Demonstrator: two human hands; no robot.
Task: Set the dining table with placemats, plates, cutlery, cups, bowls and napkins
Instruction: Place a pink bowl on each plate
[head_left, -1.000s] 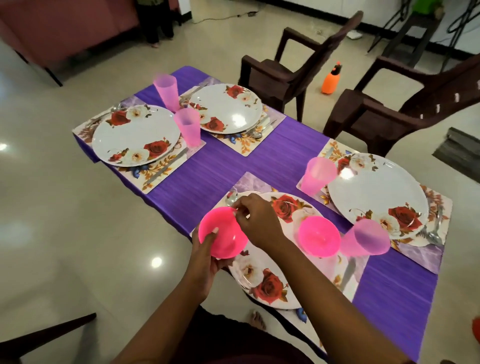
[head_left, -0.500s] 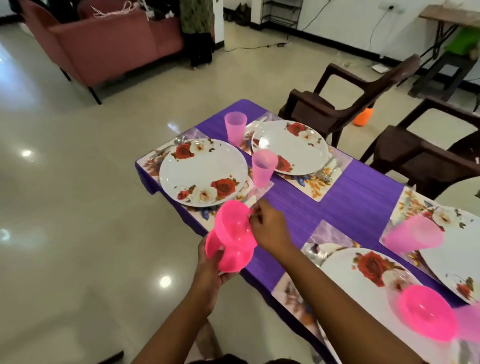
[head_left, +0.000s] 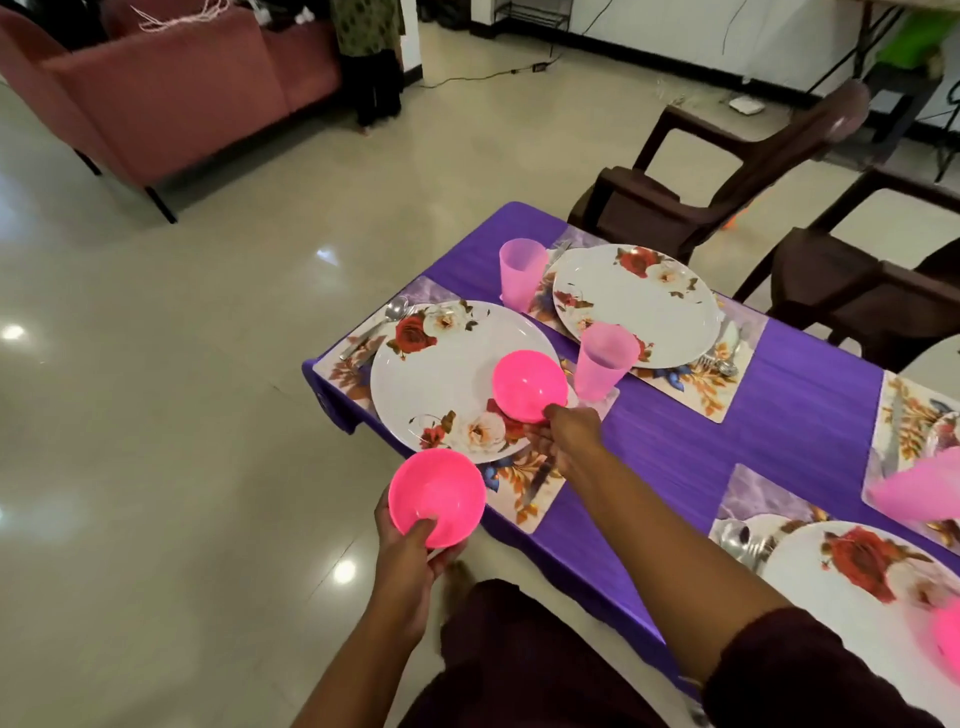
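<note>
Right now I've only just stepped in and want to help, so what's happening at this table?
A person is setting out pink bowls. The right hand holds one bowl on the near floral plate, beside a pink cup. The left hand grips a second bowl off the table's edge. The far plate has no bowl.
</note>
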